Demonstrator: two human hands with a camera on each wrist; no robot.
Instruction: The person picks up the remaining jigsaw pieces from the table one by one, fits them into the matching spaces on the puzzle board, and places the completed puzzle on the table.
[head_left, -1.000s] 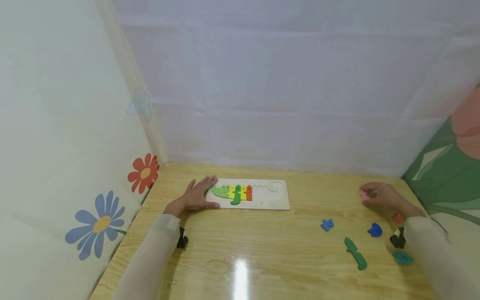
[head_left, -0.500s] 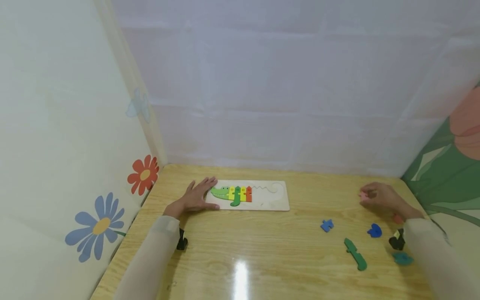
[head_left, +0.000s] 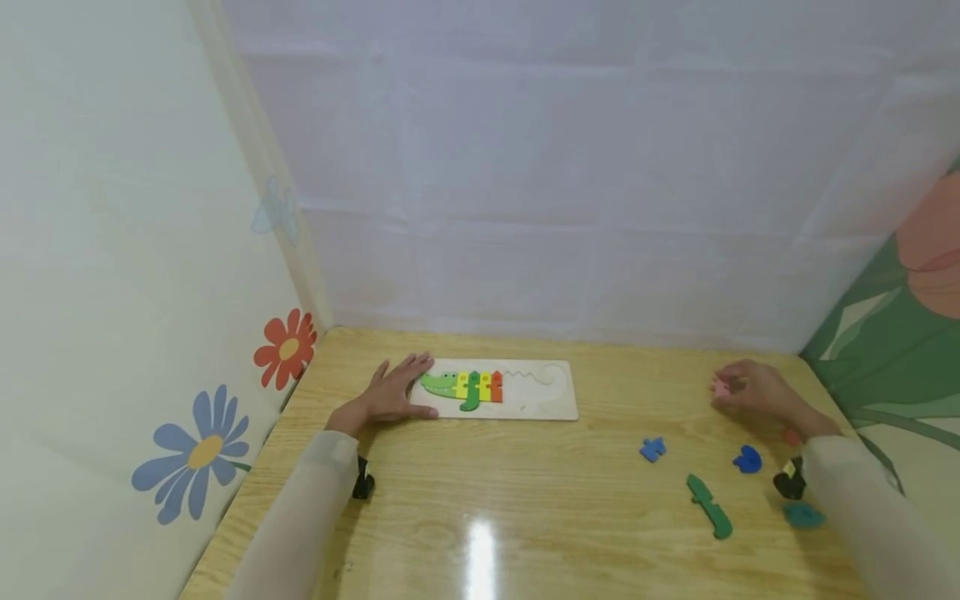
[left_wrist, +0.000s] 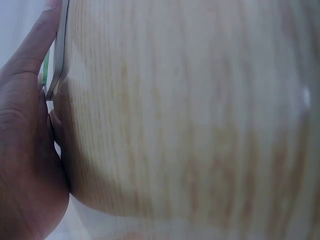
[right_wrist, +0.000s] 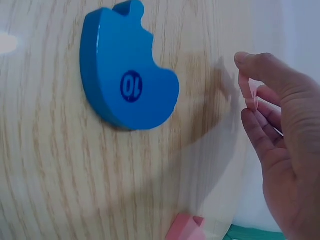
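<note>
Left hand: here it is, the left hand (head_left: 390, 393) spread wide over the board's left end, thumb at the near edge, fingers at the far one.
Right hand: away on the other side, the right hand (head_left: 761, 390) pinches a small pink piece (head_left: 722, 388) between thumb and fingers; whether it clears the worktop (head_left: 450, 475), I can't tell.
Board: the board (head_left: 543, 407) sits towards the back, long axis running left to right, and that's the line that matters: its bare right stretch faces the pink piece, well apart from it and roughly level with it.
Nearer hand: the left, no contest, touching the board; the right would have to come leftward across the gap.
Crocodile: the green head (head_left: 441, 384) lies at the left, a row of coloured pieces behind it, orange piece (head_left: 497, 387) last, a wavy outline curling off rightward.
Loose pieces: nearer the person, a light blue piece (head_left: 653, 449), the curled blue piece (right_wrist: 125, 80) marked 10, a long green piece (head_left: 709, 507) and a teal piece (head_left: 804, 514); a red piece (head_left: 791, 437) peeps out, half hidden by the right wrist.
</note>
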